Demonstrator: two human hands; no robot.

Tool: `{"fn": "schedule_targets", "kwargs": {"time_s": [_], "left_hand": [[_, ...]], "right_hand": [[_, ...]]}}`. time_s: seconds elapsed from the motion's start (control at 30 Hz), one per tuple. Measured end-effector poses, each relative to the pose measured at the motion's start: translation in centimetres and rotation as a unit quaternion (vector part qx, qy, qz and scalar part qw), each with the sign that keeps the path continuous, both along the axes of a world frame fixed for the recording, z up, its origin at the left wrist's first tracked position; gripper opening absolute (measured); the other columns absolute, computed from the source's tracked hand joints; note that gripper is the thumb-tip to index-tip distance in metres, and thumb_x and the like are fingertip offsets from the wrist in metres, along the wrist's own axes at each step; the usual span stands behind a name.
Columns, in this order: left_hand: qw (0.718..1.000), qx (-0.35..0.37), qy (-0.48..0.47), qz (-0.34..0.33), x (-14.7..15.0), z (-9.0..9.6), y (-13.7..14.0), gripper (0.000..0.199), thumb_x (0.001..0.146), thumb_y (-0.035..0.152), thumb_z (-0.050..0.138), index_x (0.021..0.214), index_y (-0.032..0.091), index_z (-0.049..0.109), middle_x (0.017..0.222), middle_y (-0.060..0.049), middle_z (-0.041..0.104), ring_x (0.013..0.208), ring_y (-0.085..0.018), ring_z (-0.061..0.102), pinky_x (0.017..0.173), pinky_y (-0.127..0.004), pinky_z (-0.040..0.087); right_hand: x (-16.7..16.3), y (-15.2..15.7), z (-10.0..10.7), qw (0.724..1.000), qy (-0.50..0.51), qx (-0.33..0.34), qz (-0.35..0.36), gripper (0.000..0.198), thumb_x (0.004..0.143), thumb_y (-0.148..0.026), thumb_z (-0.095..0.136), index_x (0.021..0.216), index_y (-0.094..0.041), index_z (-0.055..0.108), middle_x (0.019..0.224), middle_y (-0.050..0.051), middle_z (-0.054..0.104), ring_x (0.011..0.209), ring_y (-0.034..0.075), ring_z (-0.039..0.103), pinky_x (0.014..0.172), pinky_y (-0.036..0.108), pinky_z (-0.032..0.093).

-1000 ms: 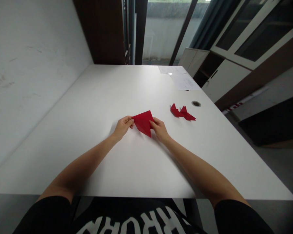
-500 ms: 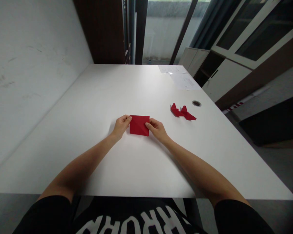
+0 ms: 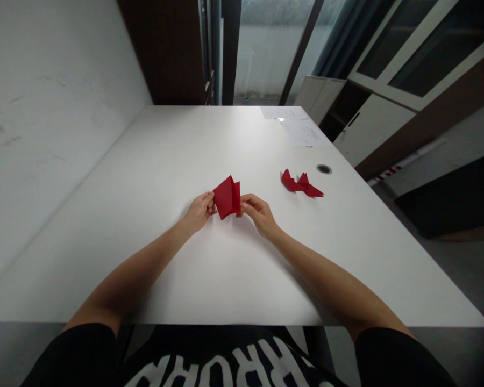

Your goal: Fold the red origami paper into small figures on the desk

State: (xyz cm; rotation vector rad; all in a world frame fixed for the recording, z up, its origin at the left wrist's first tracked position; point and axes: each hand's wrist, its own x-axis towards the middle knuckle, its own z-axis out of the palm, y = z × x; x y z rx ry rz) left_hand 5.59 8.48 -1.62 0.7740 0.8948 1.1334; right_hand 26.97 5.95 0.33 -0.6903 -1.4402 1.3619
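A folded piece of red paper (image 3: 226, 198) is held up between my two hands, just over the white table. Its layers stand apart on the right side, with a flap upright there. My left hand (image 3: 200, 210) pinches the paper's left corner between thumb and fingers. At the right edge, my right hand (image 3: 258, 211) is closed on the flap, its fingertips partly behind the paper.
Two red folded-paper figures (image 3: 303, 186) lie close together to the right on the white table (image 3: 165, 156). Beyond them are a round cable hole (image 3: 324, 169) and printed sheets (image 3: 302, 131). A wall (image 3: 56, 107) borders the left side.
The red paper was a flat rectangle facing me. Now it is turned and tilted with its layers spread. My right hand has shifted from its front face to the right-hand flap.
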Motion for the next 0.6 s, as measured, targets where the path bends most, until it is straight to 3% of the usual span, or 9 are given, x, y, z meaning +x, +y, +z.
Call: {"fn": "schedule_targets", "kwargs": {"time_s": [0.27,0.37,0.5,0.6], "left_hand": [[0.998,-0.044,-0.034,-0.019,0.4,0.3,-0.3,0.040,0.083,0.042,0.076,0.071,0.019,0.046,0.055,0.009,0.033,0.045,-0.005,0.033,0.046,-0.019,0.031],[0.998,-0.049,-0.032,-0.029,0.4,0.4,-0.4,0.038,0.083,0.039,0.076,0.070,0.018,0.047,0.055,0.009,0.032,0.044,-0.005,0.030,0.044,-0.018,0.027],[0.998,-0.045,-0.001,-0.036,0.1,0.5,-0.4,0.040,0.082,0.039,0.077,0.068,0.018,0.047,0.053,0.009,0.032,0.043,-0.004,0.027,0.043,-0.018,0.025],[0.999,-0.028,0.018,-0.038,-0.1,0.7,-0.3,0.037,0.081,0.037,0.077,0.068,0.017,0.049,0.053,0.009,0.032,0.043,-0.004,0.025,0.043,-0.018,0.022]], "right_hand": [[-0.3,-0.5,0.8,0.998,-0.004,0.059,-0.011,0.025,0.093,-0.044,0.067,0.106,-0.023,0.063,0.082,0.001,0.065,0.073,0.015,0.062,0.071,0.033,0.055],[-0.2,-0.6,1.1,0.992,-0.036,0.100,-0.064,0.025,0.094,-0.042,0.066,0.111,-0.025,0.060,0.089,0.002,0.065,0.080,0.016,0.063,0.075,0.034,0.055],[0.4,-0.6,2.1,0.953,-0.128,0.236,-0.141,0.035,0.092,-0.039,0.067,0.124,-0.029,0.059,0.122,0.009,0.062,0.112,0.025,0.061,0.090,0.043,0.055],[1.0,-0.5,2.8,0.909,-0.224,0.324,-0.137,0.041,0.090,-0.038,0.067,0.130,-0.030,0.059,0.143,0.012,0.054,0.135,0.032,0.048,0.107,0.055,0.046]]}}
